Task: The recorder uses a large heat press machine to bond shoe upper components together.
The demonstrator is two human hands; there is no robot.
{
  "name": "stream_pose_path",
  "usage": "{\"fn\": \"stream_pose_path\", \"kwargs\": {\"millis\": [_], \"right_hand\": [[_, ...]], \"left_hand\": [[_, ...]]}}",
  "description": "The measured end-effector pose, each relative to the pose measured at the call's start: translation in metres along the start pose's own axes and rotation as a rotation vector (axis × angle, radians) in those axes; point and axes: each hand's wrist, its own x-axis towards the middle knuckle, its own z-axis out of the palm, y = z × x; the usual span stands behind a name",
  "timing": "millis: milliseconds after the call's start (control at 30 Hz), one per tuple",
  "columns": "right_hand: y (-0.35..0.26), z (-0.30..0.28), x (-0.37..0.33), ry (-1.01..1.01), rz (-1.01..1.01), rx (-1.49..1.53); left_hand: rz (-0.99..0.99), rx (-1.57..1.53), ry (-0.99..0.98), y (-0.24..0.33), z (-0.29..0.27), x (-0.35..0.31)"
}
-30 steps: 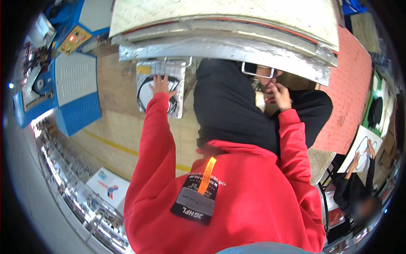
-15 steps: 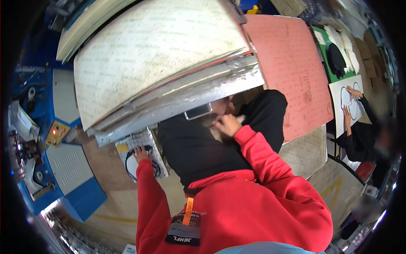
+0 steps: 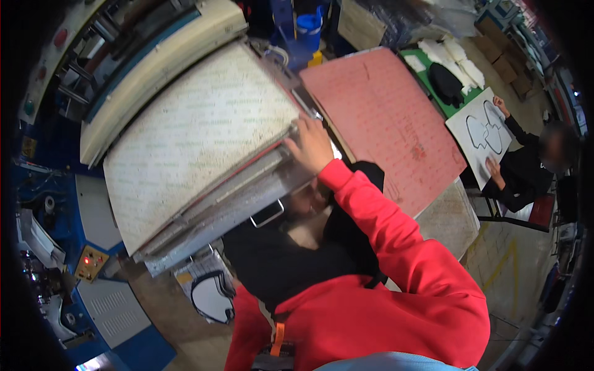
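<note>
My right hand (image 3: 312, 146) lies on the near right corner of a machine bed with a white sheet top (image 3: 204, 136). Its fingers stretch over the metal edge, thumb apart, with nothing seen in them. Below it, a metal loop handle (image 3: 267, 213) sticks out of the bed's shiny front. A pale area whose kind I cannot tell shows between my black-clad legs. My left sleeve (image 3: 249, 321) hangs low at my side, and the left hand's fingers are hidden. Nearest to that sleeve is a white piece with a black curved outline (image 3: 212, 298), lying beside a printed sheet (image 3: 192, 272).
A pink-red board (image 3: 390, 123) lies to the right of the bed. A cream upper beam (image 3: 167, 68) runs behind the bed. Blue machine housings (image 3: 133, 346) stand at left. At far right a co-worker handles a white board with black outlines (image 3: 486, 136).
My right hand has risen from between my legs to the bed's corner. My left hand has drawn back from the black-outlined white piece. The view has shifted.
</note>
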Motion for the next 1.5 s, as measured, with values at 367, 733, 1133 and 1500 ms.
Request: {"fn": "stream_pose_path", "kwargs": {"millis": [367, 733, 1133, 1500], "right_hand": [[0.003, 0.0, 0.053, 0.248, 0.701, 1.172], [-0.086, 0.086, 0.053, -0.239, 0.499, 1.207], [0.026, -0.151, 0.05, 0.393, 0.47, 1.128], [-0.018, -0.481, -0.137, 1.192, 0.12, 0.772]], "left_hand": [[0.068, -0.346, 0.241, -0.022, 0.022, -0.071], [0.254, -0.527, 0.199, -0.028, 0.024, -0.071], [0.425, -0.385, 0.287, -0.018, -0.036, -0.057], [1.147, -0.207, -0.308, 0.245, -0.04, -0.074]]}}
